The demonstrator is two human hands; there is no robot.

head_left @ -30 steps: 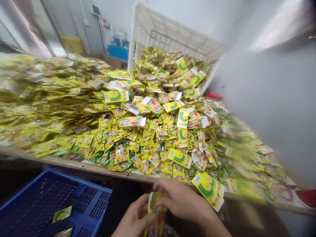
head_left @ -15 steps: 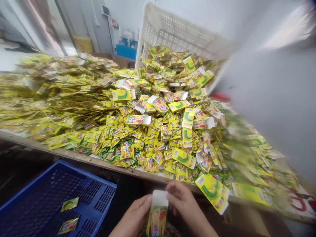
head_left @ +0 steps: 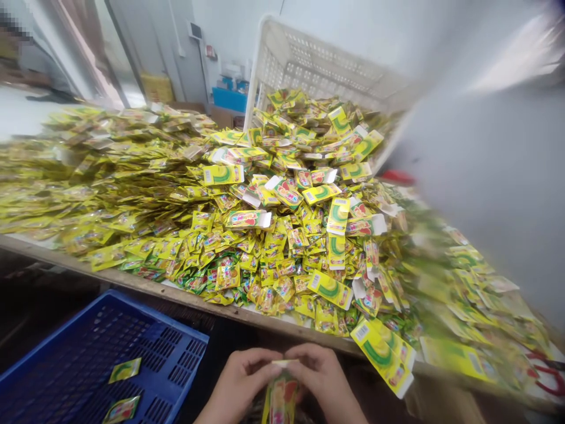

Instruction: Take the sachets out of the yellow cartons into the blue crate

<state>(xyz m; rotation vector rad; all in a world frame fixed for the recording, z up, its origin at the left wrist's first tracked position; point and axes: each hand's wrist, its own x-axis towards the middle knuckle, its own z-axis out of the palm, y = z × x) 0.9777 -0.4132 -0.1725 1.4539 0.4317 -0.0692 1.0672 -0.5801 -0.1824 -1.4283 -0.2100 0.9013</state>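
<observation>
Fingers of the left hand and right hand grip a printed yellow-green carton between them, just in front of the table edge. Both thumbs bear on its pale top flap, seemingly for even pressure; whether it is closed cannot be told. Tilted forward, a white perforated crate apparently offers flat cartons within reach; a blue crate contains two sachets.

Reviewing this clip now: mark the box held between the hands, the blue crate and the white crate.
Held box (head_left: 282, 399): head view, on its printed front.
Blue crate (head_left: 159, 318): head view, on its rim.
White crate (head_left: 331, 66): head view, on its perforated wall.
</observation>
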